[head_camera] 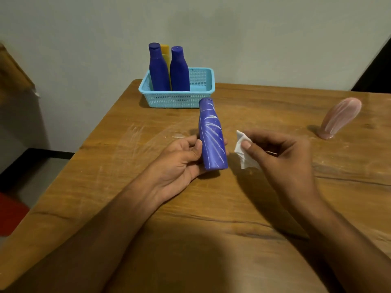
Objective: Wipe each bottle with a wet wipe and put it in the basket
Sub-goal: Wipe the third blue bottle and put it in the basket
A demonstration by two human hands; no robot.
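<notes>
At the far left edge of the wooden desk (211, 208) we see a light blue basket (182, 98) by the wall, holding two upright dark blue bottles (158, 68) with a yellow bottle (166, 53) standing behind and between them. Nearer us, our left hand (179, 161) grips a blue bottle (212, 136) streaked with white, its fingers (196, 148) curled round the lower body; the bottle is raised off the desk, cap pointing toward the basket. Just to its right, apart from the bottle, our right hand (283, 153) pinches a crumpled white wet wipe (245, 151) between thumb and fingers. Well apart at the far right, a pink bottle (338, 118), also streaked white, stands tilted on the desk.
</notes>
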